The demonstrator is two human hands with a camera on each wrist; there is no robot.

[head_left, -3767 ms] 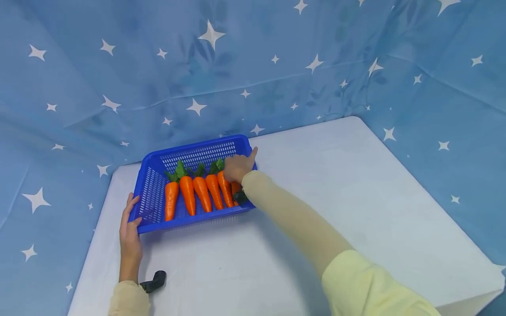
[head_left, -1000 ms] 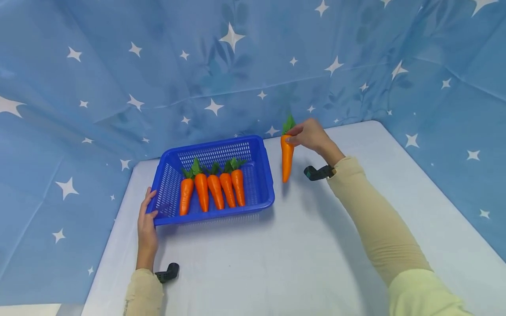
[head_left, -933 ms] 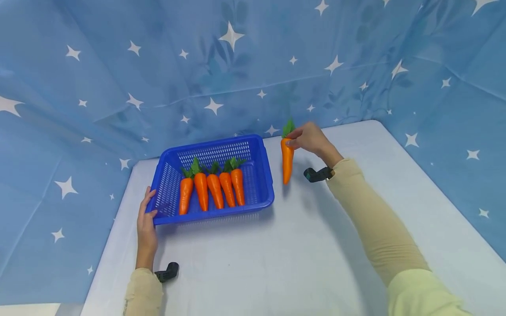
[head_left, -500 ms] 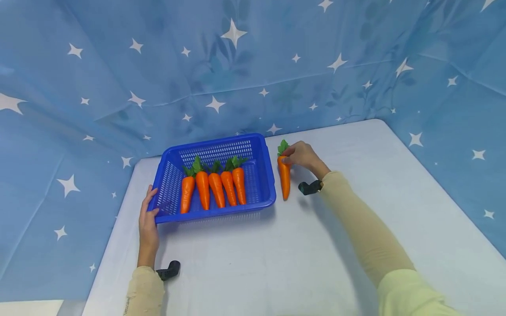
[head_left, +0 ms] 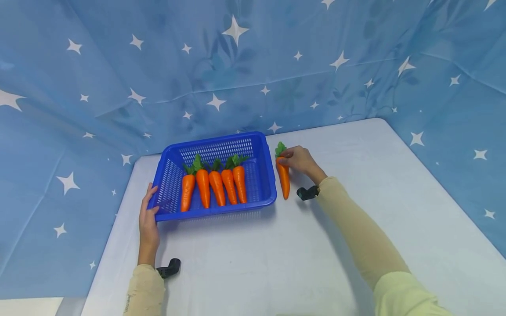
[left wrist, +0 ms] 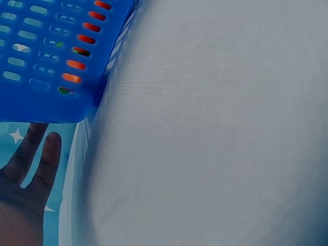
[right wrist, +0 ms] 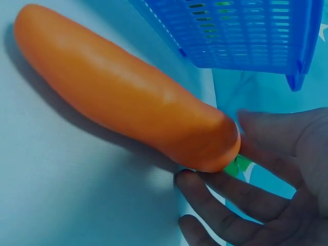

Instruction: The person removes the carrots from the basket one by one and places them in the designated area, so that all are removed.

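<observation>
A: Right hand, quick?

B: Right hand (head_left: 299, 159) pinches one smooth, tapered orange carrot with a green leafy top (head_left: 283, 180), thumb and fingertips up by the leaves. How firmly, can't tell.

A: Where's that carrot?

B: Looks flat on the white table (head_left: 253, 263), just beside the blue rectangular slotted plastic basket (head_left: 217, 210), at its 3 o'clock. Leaves toward 12, tip toward 6.

A: Left hand?

B: Left hand (head_left: 148, 230) is at the basket's 8 o'clock corner, fingers fairly straight against the rim, not wrapped round that I can see.

A: Main risk?

B: Rolling, I'd say. Round, slick body; if the thumb drags on letting go, it could turn toward 9 and bump the basket, or away toward 3.

A: Others?

B: Small black wrist camera (head_left: 307, 193) sits at the carrot's 4 o'clock, near the tip. A low wrist swing toward 9 could knock it askew.

A: Basket?

B: A hard left-hand push toward 3 could slide it into the carrot and jostle the five leafy orange carrots (head_left: 216, 188) lying inside.
</observation>
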